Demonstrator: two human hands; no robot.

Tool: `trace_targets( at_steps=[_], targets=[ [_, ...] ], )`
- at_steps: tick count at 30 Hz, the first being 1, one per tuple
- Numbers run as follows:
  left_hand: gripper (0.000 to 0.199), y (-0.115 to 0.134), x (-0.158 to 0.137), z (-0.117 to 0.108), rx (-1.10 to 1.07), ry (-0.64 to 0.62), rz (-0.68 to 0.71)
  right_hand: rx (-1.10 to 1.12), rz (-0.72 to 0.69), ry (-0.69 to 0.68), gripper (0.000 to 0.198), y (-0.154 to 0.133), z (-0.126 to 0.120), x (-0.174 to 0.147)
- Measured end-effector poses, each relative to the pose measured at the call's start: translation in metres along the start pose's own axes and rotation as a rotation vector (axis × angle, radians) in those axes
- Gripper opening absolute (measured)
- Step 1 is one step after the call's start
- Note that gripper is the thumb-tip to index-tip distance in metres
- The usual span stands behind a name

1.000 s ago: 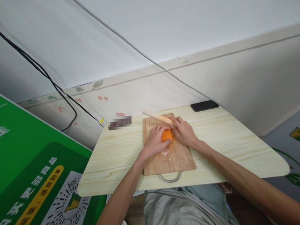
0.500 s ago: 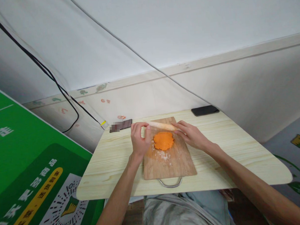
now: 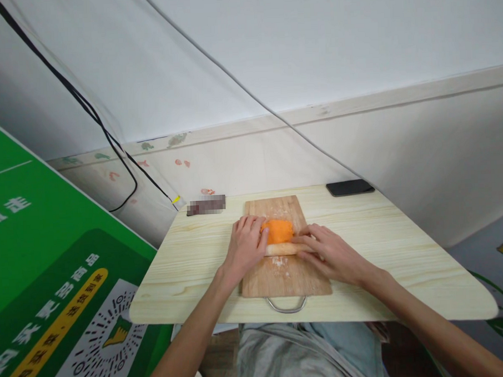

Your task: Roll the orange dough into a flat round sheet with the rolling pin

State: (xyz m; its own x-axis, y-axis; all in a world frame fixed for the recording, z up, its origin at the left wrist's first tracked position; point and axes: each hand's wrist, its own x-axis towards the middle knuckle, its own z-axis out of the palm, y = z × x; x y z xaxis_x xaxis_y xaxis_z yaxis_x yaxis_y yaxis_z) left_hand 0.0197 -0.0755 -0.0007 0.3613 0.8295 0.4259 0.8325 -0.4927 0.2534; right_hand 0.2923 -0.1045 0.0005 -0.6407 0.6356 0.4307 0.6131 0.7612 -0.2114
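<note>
Flattened orange dough [image 3: 279, 232] lies on a wooden cutting board [image 3: 264, 282] dusted with white flour. A short wooden rolling pin [image 3: 282, 249] lies crosswise along the dough's near edge. My left hand [image 3: 246, 243] is closed over the pin's left end, its fingers reaching beside the dough's left side. The pin's right end is held by my right hand [image 3: 326, 249], fingers bent around it. Both of the pin's ends are hidden under my hands. Some flour shows on the board in front of the pin and behind the dough.
The board's metal handle [image 3: 287, 308] points toward me near the front edge of the pale wooden table [image 3: 184, 275]. A black phone [image 3: 350, 187] lies at the back right. Another dark, partly blurred flat object [image 3: 206, 205] lies at the back left. Cables [image 3: 120, 152] hang along the wall.
Both hands have brought the rolling pin from above the dough's far side down to its near edge. The left hand has gone from a pinch to lying over the pin's end.
</note>
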Motion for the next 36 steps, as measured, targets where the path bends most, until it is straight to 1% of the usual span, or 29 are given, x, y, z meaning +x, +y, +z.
trace_targets(
  at_steps=[5, 7, 11, 14, 19, 23, 29, 36],
  targets=[
    [0.032, 0.001, -0.012, 0.003, -0.055, -0.028, 0.004, -0.063, 0.212, 0.078, 0.037, -0.012, 0.006, 0.008],
    [0.034, 0.000, -0.015, 0.005, -0.060, -0.024, 0.001, -0.115, 0.249, 0.082, 0.043, -0.016, 0.010, 0.008],
    [0.038, -0.004, -0.010, 0.006, -0.077, -0.045, -0.012, -0.213, 0.246, 0.048, 0.050, -0.016, 0.017, 0.008],
    [0.044, -0.011, -0.002, 0.008, -0.093, -0.089, 0.009, -0.243, 0.239, 0.009, 0.052, -0.011, 0.019, 0.012],
    [0.051, -0.021, 0.004, 0.017, -0.076, -0.123, 0.050, -0.242, 0.244, -0.061, 0.058, -0.001, 0.021, 0.020],
    [0.050, -0.023, 0.006, 0.021, -0.064, -0.136, 0.064, -0.216, 0.230, -0.104, 0.058, 0.004, 0.020, 0.025],
    [0.049, -0.024, 0.013, 0.017, -0.036, -0.114, 0.067, -0.210, 0.269, -0.170, 0.058, 0.005, 0.014, 0.037],
    [0.047, -0.022, 0.021, 0.010, 0.044, -0.142, 0.028, -0.260, 0.280, -0.176, 0.058, 0.007, 0.014, 0.041]
  ],
)
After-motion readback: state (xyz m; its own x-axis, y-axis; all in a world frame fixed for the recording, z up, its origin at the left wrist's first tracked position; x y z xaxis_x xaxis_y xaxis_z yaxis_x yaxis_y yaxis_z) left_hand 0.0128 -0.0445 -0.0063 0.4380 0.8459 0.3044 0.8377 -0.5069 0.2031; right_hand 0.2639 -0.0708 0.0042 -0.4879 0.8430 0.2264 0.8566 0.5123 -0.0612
